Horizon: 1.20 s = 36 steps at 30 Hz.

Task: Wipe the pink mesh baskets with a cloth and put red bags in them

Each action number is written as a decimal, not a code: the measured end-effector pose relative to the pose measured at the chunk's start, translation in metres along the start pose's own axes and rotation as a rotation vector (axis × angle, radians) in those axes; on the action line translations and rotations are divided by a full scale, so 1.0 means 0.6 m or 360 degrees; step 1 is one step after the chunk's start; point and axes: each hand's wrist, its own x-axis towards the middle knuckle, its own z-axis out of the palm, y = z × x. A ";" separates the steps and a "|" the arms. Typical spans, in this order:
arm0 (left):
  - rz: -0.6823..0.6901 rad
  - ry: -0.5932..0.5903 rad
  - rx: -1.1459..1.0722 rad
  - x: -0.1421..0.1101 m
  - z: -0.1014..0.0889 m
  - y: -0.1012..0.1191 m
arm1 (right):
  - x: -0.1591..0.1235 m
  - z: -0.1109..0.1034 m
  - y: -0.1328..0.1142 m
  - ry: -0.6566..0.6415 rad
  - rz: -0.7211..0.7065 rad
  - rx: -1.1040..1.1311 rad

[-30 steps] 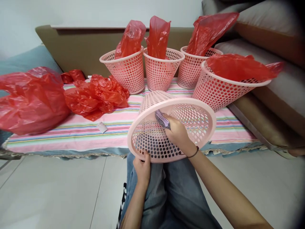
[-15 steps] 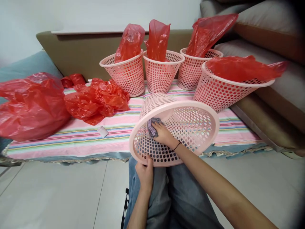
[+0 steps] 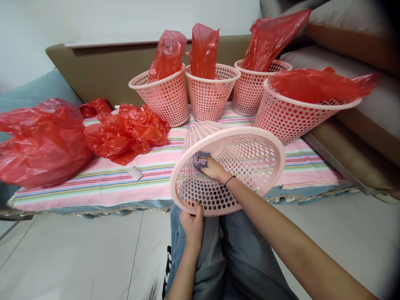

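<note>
A pink perforated plastic basket (image 3: 250,160) lies tipped on its side over my knees, mouth towards me. My left hand (image 3: 192,225) grips its near lower rim, fingers closed on the edge. My right hand (image 3: 212,169) reaches deep inside the basket, closed on a small grey-purple cloth (image 3: 199,158) pressed against the inner wall near the bottom. A thin black band sits on my right wrist.
Several upright pink baskets (image 3: 165,96) with red plastic bags (image 3: 203,48) in them stand at the back of a striped cloth (image 3: 103,179). Loose red bags (image 3: 43,139) lie at left. A small white scrap (image 3: 135,172) lies near them. Cushions (image 3: 353,25) rise at right, tiled floor below.
My right hand with the cloth has pushed deeper into the basket, from near the rim towards its bottom. The left hand keeps its hold on the rim.
</note>
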 end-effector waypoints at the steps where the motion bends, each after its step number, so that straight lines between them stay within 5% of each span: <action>1: 0.0005 -0.0004 -0.0003 0.000 0.000 -0.001 | -0.006 0.000 -0.002 0.0009 -0.0009 0.0012; 9: -0.0065 0.0041 -0.0069 -0.004 -0.003 -0.004 | -0.140 0.002 -0.038 -0.0047 -0.0140 0.0029; 16: -0.0100 -0.0020 -0.0130 -0.003 -0.007 -0.008 | -0.299 -0.035 -0.091 -0.0354 -0.0126 0.0162; 21: -0.0127 -0.0021 -0.0125 -0.003 -0.009 -0.018 | -0.351 -0.073 -0.117 -0.0431 -0.0083 0.0523; 25: -0.0123 -0.0028 -0.0121 -0.003 -0.009 -0.020 | -0.355 -0.115 -0.122 -0.0426 -0.0077 0.0882; 30: -0.0103 -0.0039 -0.0123 -0.003 -0.009 -0.015 | -0.329 -0.160 -0.106 0.0019 -0.0048 0.0929; 36: -0.0111 -0.0005 -0.0103 -0.004 -0.008 -0.002 | -0.172 -0.163 -0.070 0.0658 -0.0280 0.0484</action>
